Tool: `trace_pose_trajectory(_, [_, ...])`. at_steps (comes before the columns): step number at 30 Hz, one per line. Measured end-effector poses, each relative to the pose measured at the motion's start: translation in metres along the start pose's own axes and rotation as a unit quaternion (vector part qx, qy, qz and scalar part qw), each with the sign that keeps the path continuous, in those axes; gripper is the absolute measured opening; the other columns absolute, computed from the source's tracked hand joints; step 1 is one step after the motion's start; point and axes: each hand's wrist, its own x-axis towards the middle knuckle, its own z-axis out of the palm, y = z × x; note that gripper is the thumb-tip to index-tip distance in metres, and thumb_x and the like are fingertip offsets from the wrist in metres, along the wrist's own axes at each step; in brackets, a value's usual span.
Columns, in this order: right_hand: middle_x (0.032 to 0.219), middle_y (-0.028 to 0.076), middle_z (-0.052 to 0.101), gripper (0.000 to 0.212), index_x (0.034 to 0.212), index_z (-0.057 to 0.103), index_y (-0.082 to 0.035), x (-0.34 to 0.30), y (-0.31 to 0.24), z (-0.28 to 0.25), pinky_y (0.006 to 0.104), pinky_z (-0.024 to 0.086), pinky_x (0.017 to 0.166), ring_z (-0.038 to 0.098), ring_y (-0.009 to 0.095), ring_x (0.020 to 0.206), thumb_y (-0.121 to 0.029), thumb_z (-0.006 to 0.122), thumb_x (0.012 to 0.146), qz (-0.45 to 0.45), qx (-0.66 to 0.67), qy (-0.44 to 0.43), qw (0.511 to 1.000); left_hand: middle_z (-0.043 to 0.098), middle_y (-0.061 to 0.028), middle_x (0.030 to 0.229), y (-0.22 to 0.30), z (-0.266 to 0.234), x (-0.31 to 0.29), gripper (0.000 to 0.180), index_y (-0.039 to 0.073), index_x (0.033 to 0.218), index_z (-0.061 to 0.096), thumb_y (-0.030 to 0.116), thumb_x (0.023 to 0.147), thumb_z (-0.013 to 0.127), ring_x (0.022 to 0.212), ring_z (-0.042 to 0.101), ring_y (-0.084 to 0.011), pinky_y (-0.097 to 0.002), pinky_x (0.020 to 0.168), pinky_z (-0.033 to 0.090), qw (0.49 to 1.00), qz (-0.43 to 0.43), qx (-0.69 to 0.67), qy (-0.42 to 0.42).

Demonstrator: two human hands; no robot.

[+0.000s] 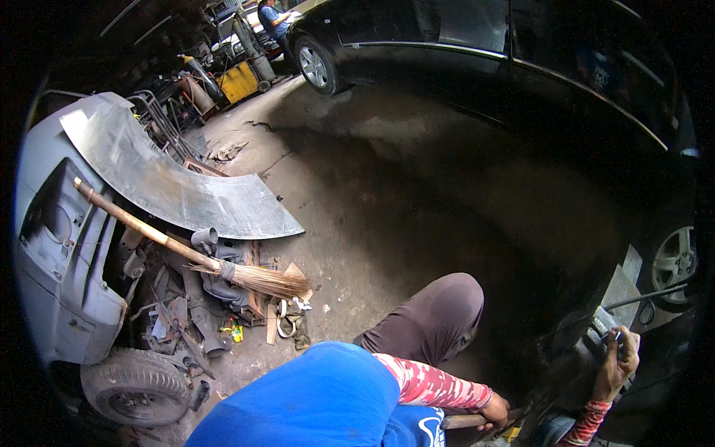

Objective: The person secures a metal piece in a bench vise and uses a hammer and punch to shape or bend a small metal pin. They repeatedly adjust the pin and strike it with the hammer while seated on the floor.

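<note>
My left hand (494, 410), below a red and white patterned sleeve, is wrapped round a wooden handle (463, 422) low in the view. What the handle ends in is lost in the dark. Over at the right, my right hand (618, 363) is raised with its fingers closed by a pale grey metal piece (602, 320). A small whitish bit shows at its fingertips, too small to name. A yellow piece (511, 432) lies just below my left hand. My bent knee (447, 309) in dark trousers is in front of me.
A black car (424, 71) stands across the far side. At left are a grey bumper (45, 246), a curved metal sheet (186, 194), a broom (261, 279), scrap parts and a tyre (138, 387). A wheel (674, 264) is at right. Another person (275, 26) stands far back.
</note>
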Motion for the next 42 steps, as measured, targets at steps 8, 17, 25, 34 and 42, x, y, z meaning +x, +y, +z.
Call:
trace_pose_trajectory(8, [0.088, 0.01, 0.055, 0.008, 0.095, 0.064, 0.001, 0.006, -0.01, 0.0, 0.032, 0.044, 0.078, 0.055, 0.023, 0.084, 0.002, 0.069, 0.089, -0.066, -0.038, 0.006, 0.997, 0.052, -0.0017, 0.064, 0.014, 0.023, 0.056, 0.013, 0.007, 0.098, 0.058, 0.019, 0.095, 0.06, 0.049, 0.053, -0.0137, -0.0328, 0.043, 0.048, 0.953, -0.031, -0.151, -0.26])
trace_pose_trajectory(17, [0.087, 0.018, 0.059, 0.009, 0.095, 0.06, -0.001, 0.031, -0.042, 0.002, 0.0436, 0.045, 0.074, 0.057, 0.038, 0.082, -0.002, 0.061, 0.086, -0.181, -0.166, -0.083, 0.966, 0.049, 0.0007, 0.065, 0.078, 0.022, -0.078, 0.019, 0.011, 0.11, 0.052, 0.02, 0.096, 0.06, 0.048, 0.05, -0.0106, -0.03, 0.042, 0.045, 0.917, 0.112, -0.131, -0.359])
trace_pose_trajectory(25, [0.091, 0.014, 0.066, 0.023, 0.101, 0.066, -0.006, 0.047, -0.054, 0.015, 0.0436, 0.054, 0.073, 0.066, 0.036, 0.085, 0.0, 0.065, 0.079, -0.183, -0.125, -0.104, 0.97, 0.048, 0.0015, 0.071, 0.081, 0.002, -0.151, 0.042, 0.009, 0.135, 0.04, 0.027, 0.102, 0.06, 0.046, 0.048, -0.0089, -0.028, 0.038, 0.043, 0.982, 0.051, 0.038, -0.179])
trace_pose_trajectory(34, [0.089, 0.006, 0.074, 0.009, 0.106, 0.07, -0.003, 0.061, -0.091, 0.025, 0.0222, 0.051, 0.064, 0.062, 0.007, 0.071, -0.01, 0.067, 0.099, 0.095, 0.436, -0.08, 0.891, 0.069, -0.0278, 0.095, 0.085, -0.004, -0.129, 0.046, 0.002, 0.123, 0.054, 0.042, 0.1, 0.059, 0.095, 0.066, -0.0471, -0.0534, 0.083, 0.052, 0.847, 0.204, 0.488, -0.042])
trace_pose_trajectory(42, [0.097, 0.015, 0.076, 0.02, 0.112, 0.067, 0.0, -0.007, -0.082, 0.001, 0.0243, 0.054, 0.068, 0.066, 0.01, 0.073, -0.016, 0.068, 0.1, 0.158, 0.507, 0.045, 0.846, 0.071, -0.0222, 0.115, 0.035, -0.018, -0.1, 0.052, 0.006, 0.124, 0.066, 0.048, 0.094, 0.064, 0.11, 0.066, -0.0418, -0.0505, 0.095, 0.051, 0.769, -0.055, 0.591, -0.237])
